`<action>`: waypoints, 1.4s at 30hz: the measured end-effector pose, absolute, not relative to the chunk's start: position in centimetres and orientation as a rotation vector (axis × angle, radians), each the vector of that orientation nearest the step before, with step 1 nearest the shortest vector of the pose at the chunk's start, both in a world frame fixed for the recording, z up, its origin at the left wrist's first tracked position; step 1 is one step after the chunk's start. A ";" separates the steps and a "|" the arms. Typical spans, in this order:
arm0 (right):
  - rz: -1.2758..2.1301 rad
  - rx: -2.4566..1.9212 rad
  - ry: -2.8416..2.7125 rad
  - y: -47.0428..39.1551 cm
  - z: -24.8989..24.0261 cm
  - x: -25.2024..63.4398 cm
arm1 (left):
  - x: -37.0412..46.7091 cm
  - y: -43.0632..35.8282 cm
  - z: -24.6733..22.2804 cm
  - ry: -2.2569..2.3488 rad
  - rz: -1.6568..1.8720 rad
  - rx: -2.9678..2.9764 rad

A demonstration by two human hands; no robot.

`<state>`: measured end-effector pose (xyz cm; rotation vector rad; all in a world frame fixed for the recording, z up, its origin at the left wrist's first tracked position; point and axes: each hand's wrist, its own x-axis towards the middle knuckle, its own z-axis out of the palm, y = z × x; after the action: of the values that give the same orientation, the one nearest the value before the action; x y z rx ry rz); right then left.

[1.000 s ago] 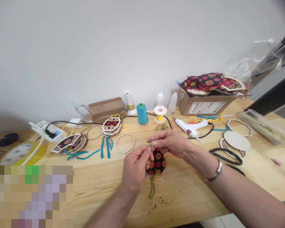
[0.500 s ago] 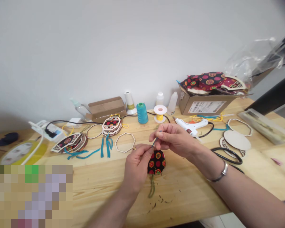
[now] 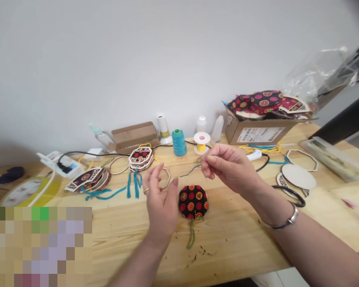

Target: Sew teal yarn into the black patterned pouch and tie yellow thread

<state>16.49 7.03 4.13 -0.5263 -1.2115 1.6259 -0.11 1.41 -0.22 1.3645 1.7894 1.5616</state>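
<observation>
Left hand (image 3: 162,205) spread, empty; right hand (image 3: 229,167) pinching one thread (image 3: 191,171); gap between; one patch (image 3: 193,202) well inside near edge of table (image 3: 242,239).

Wooden table (image 3: 242,251), patterned piece (image 3: 193,202), teal spool (image 3: 179,143)

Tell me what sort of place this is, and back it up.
Probably a small handicraft workspace: a teal cone of thread stands near the wall, a cardboard box is heaped with patterned fabric, and a patterned, rounded piece lies on the wooden table.
</observation>
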 end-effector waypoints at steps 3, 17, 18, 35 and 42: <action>1.575 -0.578 -1.277 7.1 3.7 16.3 | -0.1 0.5 0.3 1.584 1.569 1.292; 1.502 -0.743 -2.268 4.5 5.2 15.7 | 0.2 1.1 0.0 0.874 0.910 0.530; 1.436 -0.727 -2.349 4.4 5.4 15.7 | 0.2 1.0 -0.1 0.894 0.926 0.536; 1.504 -0.618 -2.793 3.2 4.3 14.5 | 0.5 1.2 0.3 1.071 1.083 0.651; 1.457 -0.585 -2.859 3.0 3.9 13.9 | 0.4 1.3 0.6 0.912 1.045 0.428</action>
<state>13.91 2.99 3.87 -0.5853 -2.8591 1.4572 0.43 1.32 0.64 0.4284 0.9118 1.0455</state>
